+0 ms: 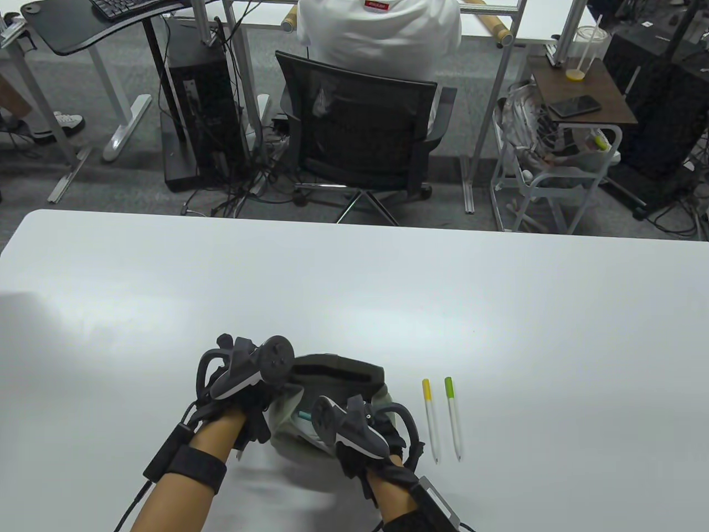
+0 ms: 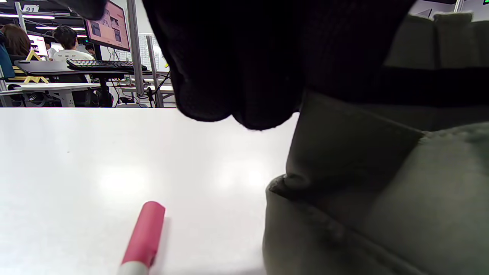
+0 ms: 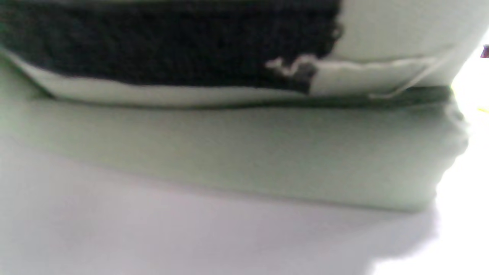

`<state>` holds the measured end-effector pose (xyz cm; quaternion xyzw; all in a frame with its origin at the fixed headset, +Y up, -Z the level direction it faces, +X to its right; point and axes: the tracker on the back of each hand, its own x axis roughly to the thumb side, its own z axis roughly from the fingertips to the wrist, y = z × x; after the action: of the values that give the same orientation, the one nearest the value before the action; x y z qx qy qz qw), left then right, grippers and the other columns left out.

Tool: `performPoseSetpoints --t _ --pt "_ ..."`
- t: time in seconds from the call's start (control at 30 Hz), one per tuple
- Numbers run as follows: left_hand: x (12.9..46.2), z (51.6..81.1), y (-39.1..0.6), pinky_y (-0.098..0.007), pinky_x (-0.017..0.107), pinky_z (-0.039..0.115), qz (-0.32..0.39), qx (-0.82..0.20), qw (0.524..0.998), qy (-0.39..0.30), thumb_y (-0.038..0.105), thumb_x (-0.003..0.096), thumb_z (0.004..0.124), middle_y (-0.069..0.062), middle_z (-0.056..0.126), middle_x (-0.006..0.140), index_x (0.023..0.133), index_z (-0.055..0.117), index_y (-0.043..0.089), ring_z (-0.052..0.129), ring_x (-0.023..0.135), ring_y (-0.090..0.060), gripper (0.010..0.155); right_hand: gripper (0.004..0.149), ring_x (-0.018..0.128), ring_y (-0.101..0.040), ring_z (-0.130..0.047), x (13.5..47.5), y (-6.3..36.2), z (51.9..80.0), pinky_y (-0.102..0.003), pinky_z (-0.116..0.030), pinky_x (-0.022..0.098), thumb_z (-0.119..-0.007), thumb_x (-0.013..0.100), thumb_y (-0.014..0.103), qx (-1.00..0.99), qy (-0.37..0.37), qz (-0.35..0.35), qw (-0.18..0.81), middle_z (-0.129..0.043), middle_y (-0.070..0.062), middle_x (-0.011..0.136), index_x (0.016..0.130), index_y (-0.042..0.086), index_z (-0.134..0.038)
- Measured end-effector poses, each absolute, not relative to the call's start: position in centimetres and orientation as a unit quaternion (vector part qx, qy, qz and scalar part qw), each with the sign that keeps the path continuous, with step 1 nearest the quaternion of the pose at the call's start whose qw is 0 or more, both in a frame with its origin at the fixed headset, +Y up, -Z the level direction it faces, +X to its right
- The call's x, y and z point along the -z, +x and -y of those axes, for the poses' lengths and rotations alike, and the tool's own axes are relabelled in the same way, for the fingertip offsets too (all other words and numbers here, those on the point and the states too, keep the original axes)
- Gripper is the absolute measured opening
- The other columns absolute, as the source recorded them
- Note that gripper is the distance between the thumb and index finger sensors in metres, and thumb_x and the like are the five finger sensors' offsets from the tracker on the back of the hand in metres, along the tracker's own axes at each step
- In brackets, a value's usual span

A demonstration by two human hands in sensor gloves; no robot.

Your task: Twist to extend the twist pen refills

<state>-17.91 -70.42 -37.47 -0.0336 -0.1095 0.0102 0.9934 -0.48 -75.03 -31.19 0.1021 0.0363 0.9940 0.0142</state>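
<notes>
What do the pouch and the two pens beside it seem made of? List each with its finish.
Pouch: soft grey-green fabric, matte; it folds and shows stitched seams.
Yellow-capped pen and green-capped pen: probably plastic, smooth white barrels with coloured ends; the sheen is too small to judge.

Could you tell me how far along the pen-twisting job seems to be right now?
Two pens, yellow-capped and green-capped, lie set out on the table; whether their refills are extended is too small to tell. Both hands, left and right, are at the grey pouch. A red-capped pen lies untouched.
</notes>
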Motion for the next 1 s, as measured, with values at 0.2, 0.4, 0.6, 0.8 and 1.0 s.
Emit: performPoseSetpoints --t 0.2,0.4,0.6,0.8,1.0 --pt "37.3 70.3 -18.1 -0.082 0.066 0.041 0.113 -0.016 0.993 -0.033 0.04 0.0494 0.087 -0.006 0.1 0.078 0.089 0.087 0.019 0.096 0.077 -0.033 0.045 0.045 0.031 -0.011 -0.099 30.5 1.6 71.9 -0.027 -0.087 0.021 -0.074 0.033 0.031 -0.987 0.066 0.061 0.133 -0.095 -0.008 0.066 0.074 0.021 -0.09" --pt "36.0 66.2 -18.6 -0.085 0.064 0.033 0.126 -0.083 0.987 -0.045 0.044 0.0521 0.084 -0.012 0.091 0.094 0.102 0.077 0.016 0.086 0.089 -0.042 0.057 0.045 0.03 -0.01 -0.099 29.1 4.4 68.6 -0.026 -0.087 0.02 -0.074 0.034 0.032 -0.943 0.023 0.149 0.298 -0.095 -0.007 0.065 0.075 0.02 -0.089" --pt "33.3 59.3 -16.8 -0.084 0.065 0.036 0.174 -0.168 0.968 0.071 0.05 0.0534 0.08 -0.013 0.094 0.09 0.1 0.079 0.013 0.089 0.085 -0.041 0.06 0.045 0.028 -0.01 -0.1 28.7 5.0 68.1 -0.024 -0.088 0.018 -0.074 0.035 0.031 -0.915 0.015 0.155 0.373 -0.097 -0.008 0.064 0.076 0.019 -0.088" --pt "31.6 56.8 -13.3 -0.083 0.065 0.039 0.193 -0.155 0.965 0.082 0.055 0.0528 0.08 -0.013 0.098 0.083 0.096 0.084 0.01 0.094 0.078 -0.041 0.063 0.045 0.027 -0.009 -0.1 28.3 4.6 68.1 -0.023 -0.088 0.017 -0.074 0.035 0.032 -0.916 0.026 0.166 0.365 -0.097 -0.007 0.063 0.076 0.019 -0.088" --pt "31.6 57.4 -11.6 -0.081 0.066 0.043 0.198 -0.128 0.968 0.084 0.049 0.0511 0.085 -0.008 0.102 0.073 0.087 0.089 0.013 0.099 0.069 -0.035 0.051 0.045 0.027 -0.009 -0.1 28.1 4.4 68.1 -0.023 -0.087 0.017 -0.074 0.035 0.032 -0.92 0.031 0.168 0.352 -0.097 -0.008 0.063 0.076 0.019 -0.088"
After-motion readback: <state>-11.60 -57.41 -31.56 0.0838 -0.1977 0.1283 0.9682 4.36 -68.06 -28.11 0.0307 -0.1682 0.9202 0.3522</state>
